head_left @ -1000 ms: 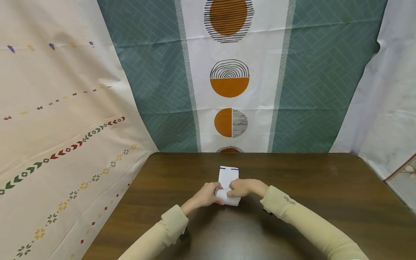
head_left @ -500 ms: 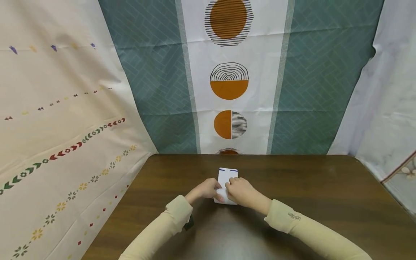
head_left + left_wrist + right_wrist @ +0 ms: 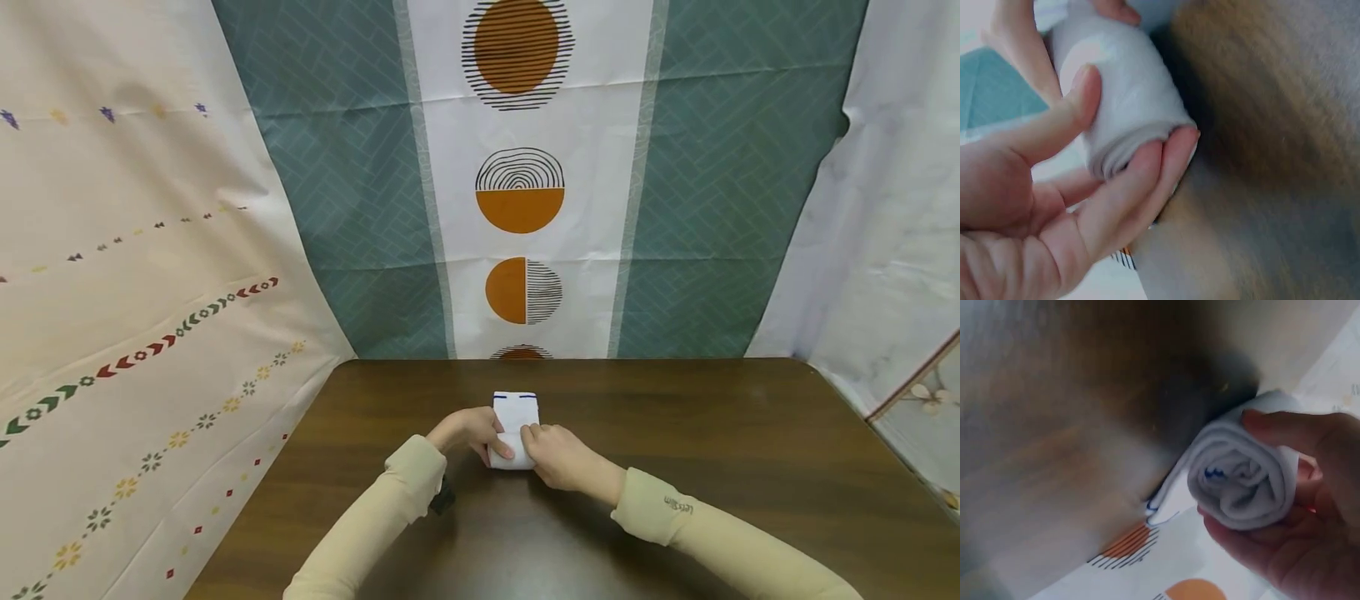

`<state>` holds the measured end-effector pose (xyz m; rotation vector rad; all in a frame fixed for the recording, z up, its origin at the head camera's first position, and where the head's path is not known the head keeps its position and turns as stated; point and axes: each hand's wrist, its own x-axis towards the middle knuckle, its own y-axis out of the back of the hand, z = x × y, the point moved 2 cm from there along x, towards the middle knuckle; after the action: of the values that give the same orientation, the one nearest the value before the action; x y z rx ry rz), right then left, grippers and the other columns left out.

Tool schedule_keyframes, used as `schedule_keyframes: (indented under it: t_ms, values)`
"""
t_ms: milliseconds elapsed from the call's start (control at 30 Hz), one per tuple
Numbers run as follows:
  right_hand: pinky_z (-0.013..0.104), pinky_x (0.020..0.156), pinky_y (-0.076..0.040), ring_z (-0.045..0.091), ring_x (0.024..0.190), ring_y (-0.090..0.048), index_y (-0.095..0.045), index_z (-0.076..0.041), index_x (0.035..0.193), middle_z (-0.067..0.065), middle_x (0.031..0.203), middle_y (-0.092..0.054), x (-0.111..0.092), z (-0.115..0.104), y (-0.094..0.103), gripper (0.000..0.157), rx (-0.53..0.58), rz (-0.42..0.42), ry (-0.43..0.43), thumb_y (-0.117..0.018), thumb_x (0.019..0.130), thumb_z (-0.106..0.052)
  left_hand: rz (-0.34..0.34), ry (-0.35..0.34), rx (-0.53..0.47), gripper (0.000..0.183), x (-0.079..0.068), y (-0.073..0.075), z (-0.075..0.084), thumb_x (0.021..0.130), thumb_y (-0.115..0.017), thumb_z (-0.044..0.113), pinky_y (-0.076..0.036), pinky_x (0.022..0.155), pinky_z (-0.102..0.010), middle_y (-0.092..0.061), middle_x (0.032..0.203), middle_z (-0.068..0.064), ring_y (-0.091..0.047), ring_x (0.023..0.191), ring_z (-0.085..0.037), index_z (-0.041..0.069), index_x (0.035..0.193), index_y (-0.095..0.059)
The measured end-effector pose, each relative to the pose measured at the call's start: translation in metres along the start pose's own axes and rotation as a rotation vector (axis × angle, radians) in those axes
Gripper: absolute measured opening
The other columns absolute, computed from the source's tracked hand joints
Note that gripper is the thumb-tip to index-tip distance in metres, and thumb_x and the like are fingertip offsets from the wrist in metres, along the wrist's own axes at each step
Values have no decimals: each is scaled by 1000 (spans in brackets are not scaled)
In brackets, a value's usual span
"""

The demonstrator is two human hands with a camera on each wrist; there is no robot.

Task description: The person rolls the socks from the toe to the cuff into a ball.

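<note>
A white towel (image 3: 516, 410) with dark blue marks at its far end lies partly rolled on the brown table, its near part a thick roll (image 3: 510, 455). At the roll's left end, my left hand (image 3: 476, 428) grips it; the left wrist view has the thumb on top of the roll (image 3: 1132, 75) and fingers around the layered end. My right hand (image 3: 561, 458) holds the right end. In the right wrist view, thumb and fingers wrap the spiral of layers (image 3: 1241, 478), a bit of blue showing inside. The towel's flat tail runs away from me.
The dark brown wooden table (image 3: 675, 433) extends on both sides of the towel. Behind it hangs a green and white curtain (image 3: 517, 233) with orange circles. A cream patterned cloth (image 3: 150, 333) borders the left, a pale cloth (image 3: 885, 250) the right.
The right hand has come down from over the roll to its right end. Less flat towel shows beyond the roll. The left hand stays at the left end, and the head view has shifted slightly.
</note>
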<state>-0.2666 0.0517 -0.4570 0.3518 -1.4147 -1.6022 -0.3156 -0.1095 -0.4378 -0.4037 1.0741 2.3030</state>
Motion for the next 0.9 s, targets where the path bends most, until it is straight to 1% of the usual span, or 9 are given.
schedule_keyframes:
  t_ms: [100, 200, 267, 333, 467, 600, 733, 800, 900]
  values:
    - [30, 61, -51, 18, 66, -60, -57, 1, 97, 7, 78, -61, 6, 8, 0, 35, 149, -138, -28, -78, 74, -16, 108, -24, 66, 29, -9, -4, 1, 81, -77, 14, -59, 66, -36, -65, 82, -11, -67, 65, -22, -6, 100, -69]
    - [32, 64, -51, 19, 69, -59, -60, 0, 97, 8, 80, -63, 15, 16, 1, 29, 270, -264, -72, -76, 76, -12, 229, -101, 228, 36, -16, -9, 4, 81, -78, 21, -57, 66, -33, -68, 89, -14, -66, 70, -22, -5, 104, -68]
    - [32, 65, -50, 18, 69, -57, -61, -2, 94, 8, 81, -64, 20, 21, 2, 24, 327, -326, -96, -75, 75, -9, 269, -153, 317, 42, -17, -13, 5, 79, -79, 25, -52, 65, -30, -69, 92, -12, -62, 74, -18, -5, 106, -66]
    - [31, 65, -50, 17, 69, -56, -62, -3, 91, 7, 81, -64, 26, 26, 2, 20, 370, -390, -109, -74, 76, -7, 284, -188, 374, 44, -15, -16, 4, 77, -81, 27, -47, 65, -28, -68, 91, -11, -57, 75, -16, -4, 103, -65]
    - [31, 68, -51, 15, 71, -56, -64, -3, 94, 6, 84, -65, 36, 34, 1, 19, 436, -514, -128, -74, 77, -7, 291, -207, 367, 41, -8, -17, -2, 72, -84, 26, -44, 61, -26, -63, 83, -6, -52, 70, -13, -1, 93, -63]
    - [34, 77, -51, 16, 80, -56, -65, -1, 105, 6, 93, -66, 44, 44, -2, 28, 529, -618, -166, -73, 79, -7, 317, -249, 342, 39, -4, -16, -2, 70, -86, 25, -43, 60, -25, -64, 81, -7, -53, 69, -13, -1, 90, -64]
    - [37, 85, -48, 17, 90, -55, -62, -1, 115, 5, 102, -64, 49, 56, -7, 36, 635, -685, -196, -72, 82, -8, 344, -266, 336, 52, 0, -19, -2, 70, -86, 26, -47, 65, -28, -67, 91, -10, -59, 76, -17, -1, 106, -60]
    - [37, 87, -47, 18, 92, -54, -62, -2, 117, 5, 103, -63, 51, 60, -9, 36, 670, -708, -203, -70, 83, -8, 364, -257, 357, 59, 2, -22, -2, 70, -86, 29, -49, 66, -30, -66, 94, -12, -62, 78, -20, 1, 112, -55]
    - [36, 86, -46, 18, 92, -52, -61, -2, 117, 4, 102, -61, 52, 63, -12, 36, 694, -718, -196, -69, 83, -8, 380, -242, 396, 61, 6, -24, -2, 70, -86, 31, -51, 65, -32, -66, 94, -12, -63, 79, -23, 4, 113, -53]
